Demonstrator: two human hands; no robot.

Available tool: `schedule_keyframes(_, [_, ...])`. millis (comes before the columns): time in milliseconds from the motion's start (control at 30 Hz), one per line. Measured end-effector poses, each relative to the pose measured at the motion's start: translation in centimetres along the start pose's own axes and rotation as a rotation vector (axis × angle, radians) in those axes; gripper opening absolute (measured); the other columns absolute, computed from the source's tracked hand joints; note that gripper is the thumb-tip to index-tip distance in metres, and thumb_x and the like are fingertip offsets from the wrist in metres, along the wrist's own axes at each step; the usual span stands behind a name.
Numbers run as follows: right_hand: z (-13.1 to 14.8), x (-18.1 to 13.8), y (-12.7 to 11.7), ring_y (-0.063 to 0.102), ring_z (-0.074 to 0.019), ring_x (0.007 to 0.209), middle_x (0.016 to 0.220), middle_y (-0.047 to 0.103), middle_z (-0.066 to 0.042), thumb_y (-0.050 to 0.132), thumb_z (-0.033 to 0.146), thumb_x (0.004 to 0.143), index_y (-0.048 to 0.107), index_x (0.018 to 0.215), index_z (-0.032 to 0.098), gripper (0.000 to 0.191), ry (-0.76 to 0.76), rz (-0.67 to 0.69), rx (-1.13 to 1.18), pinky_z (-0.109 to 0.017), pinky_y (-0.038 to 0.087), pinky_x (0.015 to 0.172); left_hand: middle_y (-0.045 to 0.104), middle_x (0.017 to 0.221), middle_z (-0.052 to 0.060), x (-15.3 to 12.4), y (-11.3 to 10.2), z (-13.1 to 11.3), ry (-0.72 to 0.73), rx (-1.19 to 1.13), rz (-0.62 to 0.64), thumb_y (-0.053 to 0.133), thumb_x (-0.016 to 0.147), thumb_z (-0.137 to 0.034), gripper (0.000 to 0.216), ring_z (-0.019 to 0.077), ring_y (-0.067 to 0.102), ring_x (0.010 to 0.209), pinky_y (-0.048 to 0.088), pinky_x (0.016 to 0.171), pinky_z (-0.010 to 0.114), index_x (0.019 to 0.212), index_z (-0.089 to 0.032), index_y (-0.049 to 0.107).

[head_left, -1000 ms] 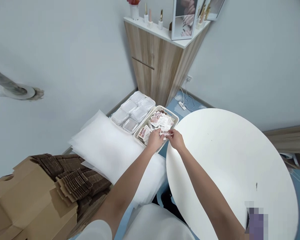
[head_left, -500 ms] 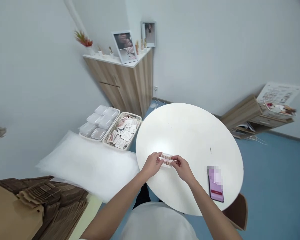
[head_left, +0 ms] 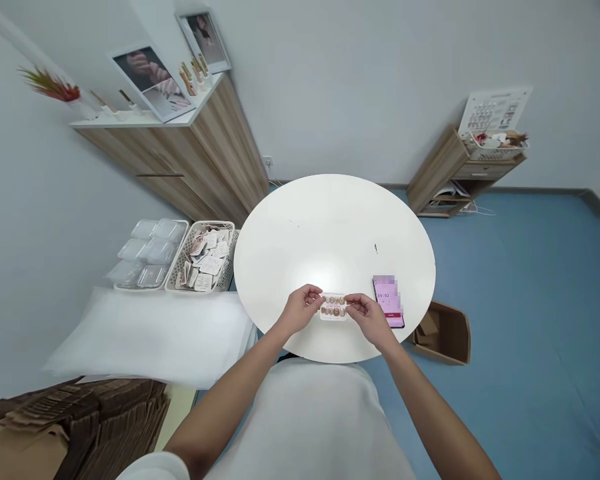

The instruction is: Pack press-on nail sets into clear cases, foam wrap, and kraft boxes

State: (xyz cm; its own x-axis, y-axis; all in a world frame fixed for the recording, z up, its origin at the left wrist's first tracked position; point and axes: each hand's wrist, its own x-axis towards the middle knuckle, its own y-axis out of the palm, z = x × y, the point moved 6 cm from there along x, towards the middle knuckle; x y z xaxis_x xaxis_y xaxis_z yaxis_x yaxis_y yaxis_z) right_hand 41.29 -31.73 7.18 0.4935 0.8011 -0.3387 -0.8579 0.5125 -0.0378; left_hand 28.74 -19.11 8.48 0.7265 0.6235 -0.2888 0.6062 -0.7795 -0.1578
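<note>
A small clear packet of press-on nails [head_left: 333, 307] is held over the near edge of the round white table [head_left: 330, 240]. My left hand [head_left: 303, 309] pinches its left end and my right hand [head_left: 367, 312] pinches its right end. Both hands have their fingers closed on the packet. To the left of the table stands a white basket [head_left: 203, 257] holding several more such packets, and beside it a tray of clear plastic boxes [head_left: 147, 253].
A phone [head_left: 389, 301] lies on the table right of my right hand. White foam sheets [head_left: 150, 333] and stacked flat cardboard [head_left: 70, 420] sit at the left. An open cardboard box [head_left: 443, 331] stands on the blue floor. Wooden cabinets line the walls.
The packet was lifted from the basket and carried to the table's near edge in both hands. The view has swung right, centring on the table.
</note>
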Motion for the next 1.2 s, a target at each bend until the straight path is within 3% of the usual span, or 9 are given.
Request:
schedule_keyframes(200, [0.1,-0.3,0.5,0.055,-0.0142,0.078,0.088,0.058,-0.004,0.065,0.033,0.064,0.054,0.091,0.020,0.032,-0.011,-0.050,0.113,-0.030,0.046,0.073,0.055,0.074,0.002,-0.3,-0.5,-0.1,-0.084,-0.152,0.058,0.062,0.068,-0.036,0.029,0.0094,0.053,0.063,0.046,0.058,0.024,0.087,-0.015,0.055])
schedule_keyframes(400, [0.2,-0.7,1.7,0.055,-0.0139,0.075,0.087,0.056,-0.004,0.065,0.036,0.064,0.052,0.099,0.020,0.041,0.039,-0.040,0.169,-0.031,0.046,0.070,0.055,0.074,0.001,-0.2,-1.7,0.4,-0.110,-0.278,-0.011,0.064,0.065,-0.037,0.034,0.0082,0.053,0.062,0.047,0.061,0.025,0.088,-0.015,0.054])
schedule_keyframes(600, [0.5,-0.7,3.0,0.057,-0.0131,0.066,0.073,0.055,0.000,0.063,0.041,0.066,0.052,0.093,0.020,0.036,0.049,-0.061,0.234,-0.031,0.047,0.065,0.056,0.077,0.001,-0.7,-1.9,1.2,-0.083,-0.369,-0.061,0.064,0.066,-0.035,0.034,0.0086,0.055,0.063,0.048,0.063,0.027,0.091,-0.016,0.052])
schedule_keyframes(700, [1.1,-0.1,2.6,0.056,-0.0129,0.063,0.067,0.055,0.001,0.064,0.042,0.064,0.055,0.090,0.019,0.035,0.051,-0.063,0.187,-0.030,0.047,0.062,0.057,0.078,0.003,-0.9,-2.3,1.0,-0.082,-0.263,-0.003,0.061,0.068,-0.036,0.033,0.0116,0.057,0.070,0.047,0.066,0.028,0.092,-0.016,0.054])
schedule_keyframes(900, [3.3,1.5,2.1,0.054,-0.0127,0.068,0.075,0.061,-0.002,0.059,0.039,0.067,0.064,0.090,0.018,0.031,0.039,0.168,-0.046,-0.029,0.045,0.064,0.061,0.082,0.005,0.2,-3.7,-1.3,-0.010,0.033,0.089,0.054,0.072,-0.038,0.028,0.0141,0.054,0.076,0.044,0.067,0.026,0.089,-0.018,0.062])
schedule_keyframes(1033, [4.3,2.3,2.2,0.053,-0.0119,0.067,0.077,0.062,-0.002,0.056,0.036,0.070,0.065,0.089,0.019,0.027,0.026,0.266,-0.170,-0.027,0.043,0.061,0.062,0.079,0.004,1.0,-2.9,-2.7,0.037,0.106,0.188,0.056,0.070,-0.036,0.025,0.0136,0.054,0.071,0.044,0.065,0.027,0.087,-0.018,0.064])
schedule_keyframes(1200, [4.7,3.2,2.8,0.049,-0.0092,0.058,0.067,0.057,0.001,0.056,0.030,0.071,0.061,0.098,0.019,0.029,0.002,0.314,-0.251,-0.024,0.040,0.054,0.058,0.064,0.002,0.8,-1.3,-2.5,-0.032,0.088,0.351,0.055,0.070,-0.034,0.020,0.0111,0.051,0.058,0.042,0.055,0.024,0.074,-0.015,0.063])
